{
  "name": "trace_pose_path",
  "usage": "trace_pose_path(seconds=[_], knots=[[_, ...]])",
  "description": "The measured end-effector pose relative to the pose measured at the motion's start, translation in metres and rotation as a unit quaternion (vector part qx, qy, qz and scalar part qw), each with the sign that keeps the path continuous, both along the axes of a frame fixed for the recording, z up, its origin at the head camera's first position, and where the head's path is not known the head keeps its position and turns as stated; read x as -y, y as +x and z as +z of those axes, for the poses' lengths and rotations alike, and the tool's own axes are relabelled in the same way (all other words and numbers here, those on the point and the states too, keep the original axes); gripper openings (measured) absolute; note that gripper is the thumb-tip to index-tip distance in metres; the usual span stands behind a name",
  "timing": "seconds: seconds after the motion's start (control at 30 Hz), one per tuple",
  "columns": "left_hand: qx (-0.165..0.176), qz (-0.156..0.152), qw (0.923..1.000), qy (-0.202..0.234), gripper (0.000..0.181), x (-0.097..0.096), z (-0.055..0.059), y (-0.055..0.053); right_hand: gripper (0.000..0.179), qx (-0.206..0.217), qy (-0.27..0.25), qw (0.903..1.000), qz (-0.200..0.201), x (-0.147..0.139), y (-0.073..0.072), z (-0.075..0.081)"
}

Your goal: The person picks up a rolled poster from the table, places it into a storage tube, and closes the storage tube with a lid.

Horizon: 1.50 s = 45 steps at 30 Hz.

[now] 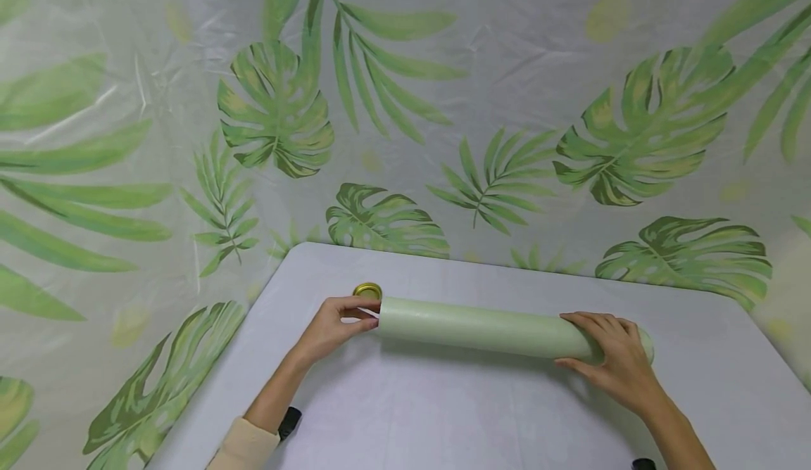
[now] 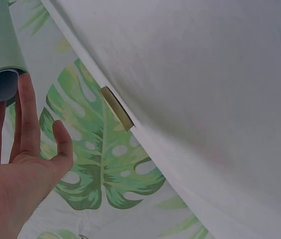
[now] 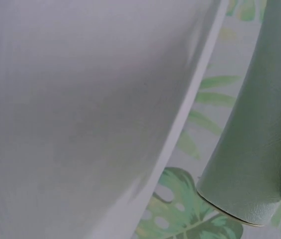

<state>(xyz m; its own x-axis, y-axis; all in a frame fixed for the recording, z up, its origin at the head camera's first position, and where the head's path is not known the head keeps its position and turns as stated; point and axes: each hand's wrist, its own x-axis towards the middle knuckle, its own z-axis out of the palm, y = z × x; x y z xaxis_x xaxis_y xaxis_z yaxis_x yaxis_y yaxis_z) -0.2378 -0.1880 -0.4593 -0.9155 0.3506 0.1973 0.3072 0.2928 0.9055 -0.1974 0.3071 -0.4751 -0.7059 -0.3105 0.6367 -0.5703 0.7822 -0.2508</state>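
A long pale green tube [image 1: 475, 326] is held sideways above the white table. My right hand [image 1: 617, 361] grips it near its right end, thumb below and fingers over the top. At the left end the tube is open, and a rolled sheet [image 2: 5, 85] with a pale edge shows inside. My left hand [image 1: 338, 322] has its thumb and fingertips at this opening, pinching the roll from both sides. Just behind the left hand a round gold lid [image 1: 367, 290] lies on the table. In the right wrist view the tube's closed end has a thin gold rim [image 3: 230, 217].
The white table [image 1: 443, 414] has rounded far corners. A leaf-patterned sheet [image 1: 405, 139] hangs right behind it and along the left side. Small dark objects show beside the left wrist [image 1: 290, 422] and near the right forearm [image 1: 643, 464].
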Motion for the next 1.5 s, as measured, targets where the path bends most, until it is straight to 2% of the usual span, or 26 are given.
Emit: trace_pose_path(seconds=[0.5,0.73,1.03,1.2,1.3,1.5], knots=[[-0.013,0.003,0.9997,-0.018,0.033,-0.001,-0.002,0.0,0.084,-0.001,0.0,1.0,-0.002,-0.001,0.0,-0.001],[-0.042,0.009,0.9985,-0.035,0.031,-0.003,-0.003,-0.001,0.084,-0.002,-0.001,1.0,-0.001,0.001,0.002,0.0],[-0.031,0.032,0.9984,-0.036,0.03,0.008,0.0,-0.003,0.083,0.002,-0.013,0.9999,-0.002,0.0,0.002,0.001],[-0.027,0.068,0.995,-0.068,0.041,0.021,0.003,-0.007,0.084,-0.001,-0.013,0.9999,-0.004,-0.002,0.003,0.002],[-0.03,0.09,0.9907,-0.098,0.054,0.029,0.004,-0.013,0.084,-0.007,-0.013,0.9999,-0.007,-0.004,0.003,0.003],[-0.01,0.113,0.9857,-0.125,0.077,0.039,0.004,-0.028,0.083,-0.009,-0.018,0.9997,-0.013,-0.008,0.002,0.004]])
